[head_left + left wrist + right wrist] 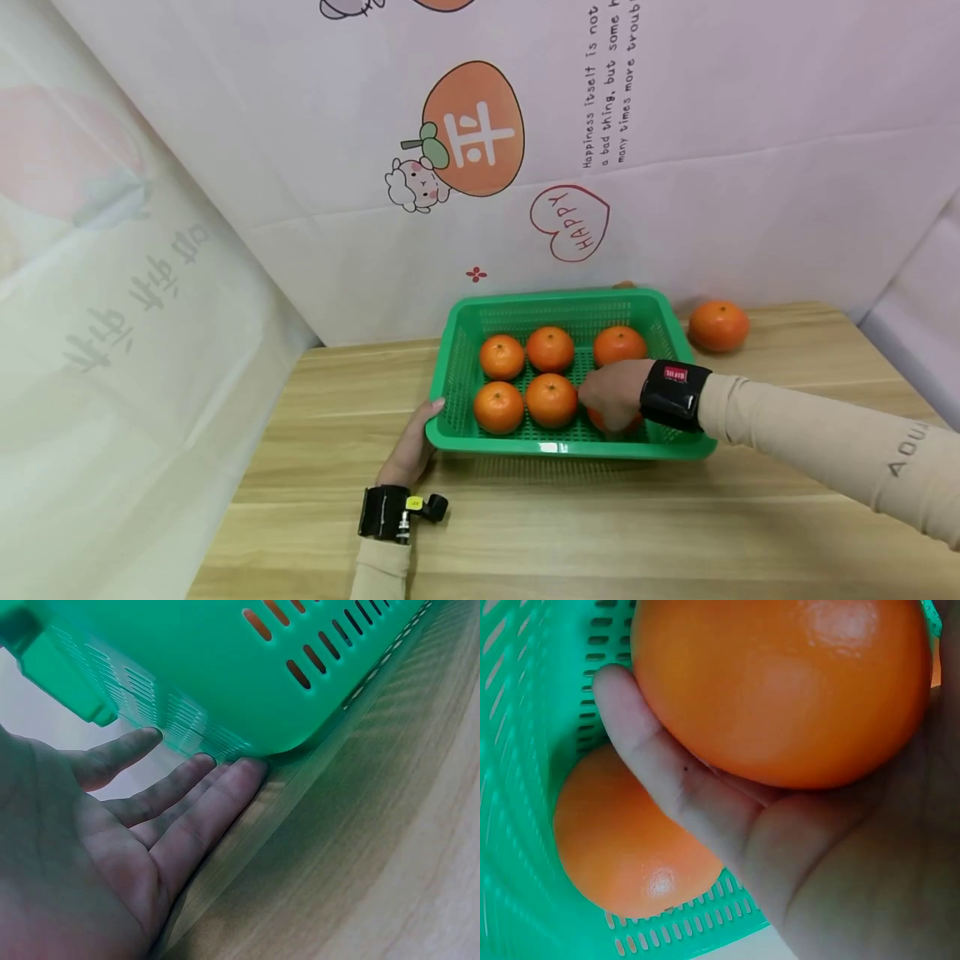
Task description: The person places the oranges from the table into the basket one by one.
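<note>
A green slatted plastic basket stands on the wooden table with several mandarins in it, among them one mandarin in its front middle. My right hand reaches in from the right and grips a mandarin at the basket's front right, partly covered by the hand in the head view. Just behind that hand sits another mandarin. At the basket's left front corner, my left hand touches the outer wall. Its fingers lie fairly straight, tips at the lower edge.
One mandarin lies on the table outside the basket, to its right near the back. A printed white cloth rises behind the table. More pale cloth hangs along the left side. Wood-grain tabletop extends in front of the basket.
</note>
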The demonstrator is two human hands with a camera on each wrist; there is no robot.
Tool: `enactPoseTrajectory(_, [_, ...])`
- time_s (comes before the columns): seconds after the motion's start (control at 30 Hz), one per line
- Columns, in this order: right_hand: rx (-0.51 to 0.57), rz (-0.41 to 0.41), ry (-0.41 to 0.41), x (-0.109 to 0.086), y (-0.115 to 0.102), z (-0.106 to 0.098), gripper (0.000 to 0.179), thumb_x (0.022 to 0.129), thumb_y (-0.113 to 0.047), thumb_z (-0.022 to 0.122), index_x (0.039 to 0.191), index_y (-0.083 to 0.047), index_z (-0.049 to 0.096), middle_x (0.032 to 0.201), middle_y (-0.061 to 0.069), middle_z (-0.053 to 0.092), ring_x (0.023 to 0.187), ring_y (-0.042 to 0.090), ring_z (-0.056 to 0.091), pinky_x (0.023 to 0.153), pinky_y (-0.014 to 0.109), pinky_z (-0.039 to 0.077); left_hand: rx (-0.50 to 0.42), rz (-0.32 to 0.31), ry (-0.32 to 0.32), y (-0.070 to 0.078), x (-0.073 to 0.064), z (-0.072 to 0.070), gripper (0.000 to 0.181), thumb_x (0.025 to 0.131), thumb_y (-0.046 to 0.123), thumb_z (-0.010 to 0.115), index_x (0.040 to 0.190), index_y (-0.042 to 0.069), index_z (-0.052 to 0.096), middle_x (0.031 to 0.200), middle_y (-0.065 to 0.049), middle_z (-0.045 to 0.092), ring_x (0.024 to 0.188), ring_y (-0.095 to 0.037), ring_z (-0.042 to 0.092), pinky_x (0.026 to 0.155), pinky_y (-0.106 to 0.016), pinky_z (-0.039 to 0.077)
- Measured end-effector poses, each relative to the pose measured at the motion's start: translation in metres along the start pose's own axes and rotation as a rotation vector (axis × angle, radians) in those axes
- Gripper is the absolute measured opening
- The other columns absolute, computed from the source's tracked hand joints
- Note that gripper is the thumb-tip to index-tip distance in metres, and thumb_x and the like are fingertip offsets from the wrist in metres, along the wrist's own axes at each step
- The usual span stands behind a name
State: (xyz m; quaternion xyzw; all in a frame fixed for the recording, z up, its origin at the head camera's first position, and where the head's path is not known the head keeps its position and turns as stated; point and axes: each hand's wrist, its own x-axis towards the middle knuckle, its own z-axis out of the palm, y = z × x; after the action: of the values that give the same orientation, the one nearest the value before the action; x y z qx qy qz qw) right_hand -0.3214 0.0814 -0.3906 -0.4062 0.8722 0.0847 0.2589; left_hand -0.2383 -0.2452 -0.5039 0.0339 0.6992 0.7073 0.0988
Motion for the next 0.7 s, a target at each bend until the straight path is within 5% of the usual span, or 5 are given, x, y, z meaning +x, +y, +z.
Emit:
enactPoseTrajectory(0.27, [-0.004,0.01,-0.006,0.0,0.0,-0.003,0.026,0.083,-0.012,0.086,0.102,-0.014,0.068,0.094,0.001,0.066,0.079,0.019,0.055,0.075,0.038,0.054,0.007,-0.027,0.059,0.001,-0.005,0.003,0.07,0.103,0.05,0.037,0.166,0.02,0.03,0.161,-0.015,0.045,0.134,-0.018,0.049,0.117,-0.04,0.03])
enactPoseTrajectory(0.7, [-0.072,-0.008,0.013,-0.016,0.001,-0.017,0.042,0.076,-0.025,0.093,0.109,-0.014,0.068,0.102,0.0,0.069,0.092,0.017,0.059,0.084,0.042,0.057,0.013,-0.022,0.046,-0.001,-0.007,0.003,0.071,0.103,0.048,0.036,0.166,0.016,0.029,0.16,-0.019,0.045,0.129,-0.016,0.051,0.114,-0.037,0.032])
